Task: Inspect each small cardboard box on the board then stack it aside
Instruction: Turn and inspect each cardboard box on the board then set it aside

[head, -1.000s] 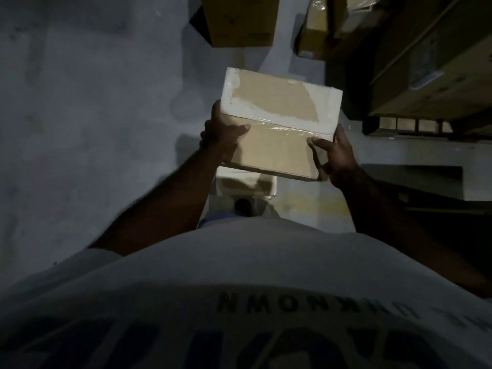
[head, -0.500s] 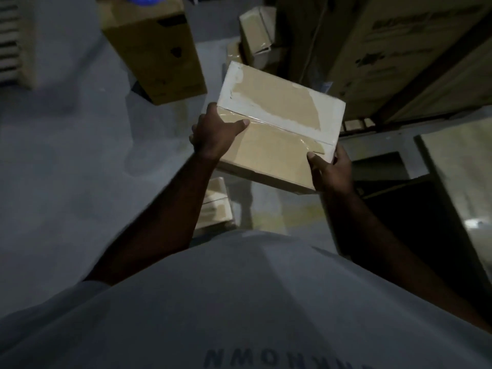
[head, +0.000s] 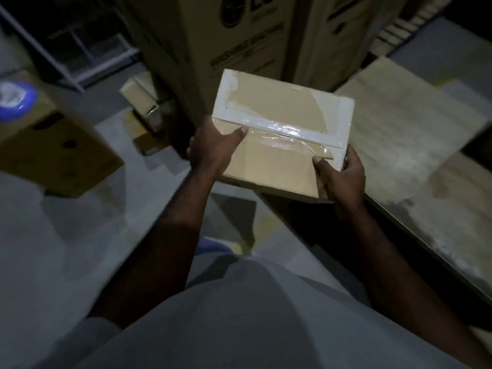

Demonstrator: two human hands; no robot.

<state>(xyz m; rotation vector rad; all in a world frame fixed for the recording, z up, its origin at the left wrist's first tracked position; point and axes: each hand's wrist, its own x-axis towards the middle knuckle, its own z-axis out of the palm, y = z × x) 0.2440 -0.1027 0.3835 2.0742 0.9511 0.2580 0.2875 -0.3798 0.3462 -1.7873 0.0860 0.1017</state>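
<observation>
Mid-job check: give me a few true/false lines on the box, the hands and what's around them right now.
1. The left hand and the right hand both hold the small box. True.
2. The small box lies flat on the board. False: it is held up in the hands, off the board.
3. Clear tape runs across the small box's top face. True.
4. The small box is open at the top. False: it is shut and taped.
5. A large printed carton stands behind the small box. True.
</observation>
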